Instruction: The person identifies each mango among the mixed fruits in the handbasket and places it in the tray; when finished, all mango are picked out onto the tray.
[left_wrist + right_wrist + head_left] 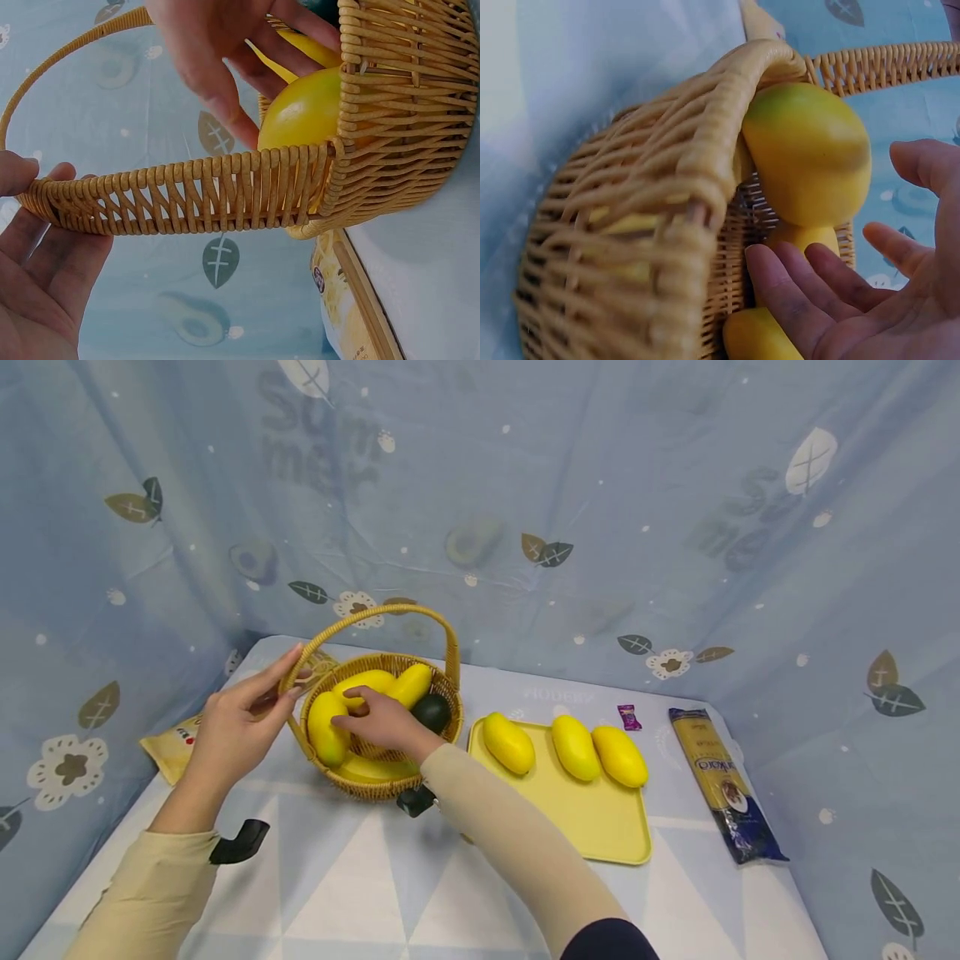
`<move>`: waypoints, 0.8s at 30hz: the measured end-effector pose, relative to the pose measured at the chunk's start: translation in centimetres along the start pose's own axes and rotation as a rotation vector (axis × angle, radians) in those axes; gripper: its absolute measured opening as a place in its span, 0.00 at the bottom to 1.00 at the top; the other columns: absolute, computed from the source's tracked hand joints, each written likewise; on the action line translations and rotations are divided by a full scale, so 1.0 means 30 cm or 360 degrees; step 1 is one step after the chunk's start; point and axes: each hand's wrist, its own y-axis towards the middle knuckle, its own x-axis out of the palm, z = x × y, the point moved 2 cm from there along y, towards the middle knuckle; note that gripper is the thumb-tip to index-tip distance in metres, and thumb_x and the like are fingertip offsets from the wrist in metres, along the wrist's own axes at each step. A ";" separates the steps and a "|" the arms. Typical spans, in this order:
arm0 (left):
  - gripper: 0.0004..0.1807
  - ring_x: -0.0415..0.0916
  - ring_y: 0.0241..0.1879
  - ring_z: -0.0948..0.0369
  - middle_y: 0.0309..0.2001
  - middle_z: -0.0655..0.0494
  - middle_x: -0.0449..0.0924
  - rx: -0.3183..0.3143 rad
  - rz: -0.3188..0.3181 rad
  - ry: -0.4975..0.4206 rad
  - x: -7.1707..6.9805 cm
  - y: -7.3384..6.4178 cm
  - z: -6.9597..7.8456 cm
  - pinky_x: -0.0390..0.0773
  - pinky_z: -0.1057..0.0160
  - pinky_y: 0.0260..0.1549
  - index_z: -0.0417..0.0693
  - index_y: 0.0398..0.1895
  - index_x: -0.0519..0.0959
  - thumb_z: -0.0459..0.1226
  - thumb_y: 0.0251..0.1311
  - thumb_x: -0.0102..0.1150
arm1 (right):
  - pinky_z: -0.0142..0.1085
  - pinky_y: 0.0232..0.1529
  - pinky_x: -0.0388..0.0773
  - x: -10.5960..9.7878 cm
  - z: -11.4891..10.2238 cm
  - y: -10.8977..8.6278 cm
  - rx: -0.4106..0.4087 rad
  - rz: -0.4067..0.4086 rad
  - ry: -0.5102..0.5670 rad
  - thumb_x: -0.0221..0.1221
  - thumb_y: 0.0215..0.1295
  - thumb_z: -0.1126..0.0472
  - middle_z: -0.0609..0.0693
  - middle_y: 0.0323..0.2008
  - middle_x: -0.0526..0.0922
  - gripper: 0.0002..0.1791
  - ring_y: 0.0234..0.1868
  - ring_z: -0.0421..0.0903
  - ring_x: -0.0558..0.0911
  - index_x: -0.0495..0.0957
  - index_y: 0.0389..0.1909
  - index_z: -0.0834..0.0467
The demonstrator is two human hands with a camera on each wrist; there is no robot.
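A wicker basket (378, 791) with a tall arched handle (390, 608) stands left of centre. My left hand (236, 727) pinches the side of that handle, thumb on one face and fingers on the other. Over the basket's opening, my right hand (382, 722) reaches in with spread fingers. Closest to it is a yellow mango (810, 154) leaning on the rim; a gap shows between thumb and mango in the right wrist view. More yellow fruit (367, 681) and a dark green avocado-like fruit (432, 713) lie inside, partly hidden by the hand.
To the right, a yellow tray (600, 839) carries three mangoes (576, 748). Beyond it lie a small purple wrapped candy (629, 717) and a long pasta-like packet (723, 785). A yellow packet (172, 747) sits behind my left hand. Patterned curtains (510, 510) enclose the table.
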 end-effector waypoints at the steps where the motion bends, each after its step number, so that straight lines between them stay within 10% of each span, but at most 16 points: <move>1: 0.38 0.70 0.49 0.86 0.54 0.48 0.86 -0.0004 0.0000 0.0004 -0.001 0.000 0.000 0.70 0.87 0.45 0.67 0.74 0.70 0.26 0.65 0.64 | 0.39 0.60 0.78 0.005 -0.005 0.002 0.0020 -0.0006 0.0026 0.58 0.71 0.36 0.49 0.66 0.77 0.36 0.62 0.43 0.78 0.64 0.76 0.43; 24: 0.38 0.69 0.48 0.88 0.54 0.46 0.85 -0.0025 0.0012 0.0000 0.003 -0.001 -0.005 0.69 0.88 0.45 0.67 0.74 0.70 0.27 0.64 0.65 | 0.39 0.65 0.73 0.059 -0.026 0.014 -0.0004 -0.0065 -0.0045 0.63 0.68 0.40 0.44 0.71 0.71 0.37 0.64 0.42 0.74 0.62 0.76 0.35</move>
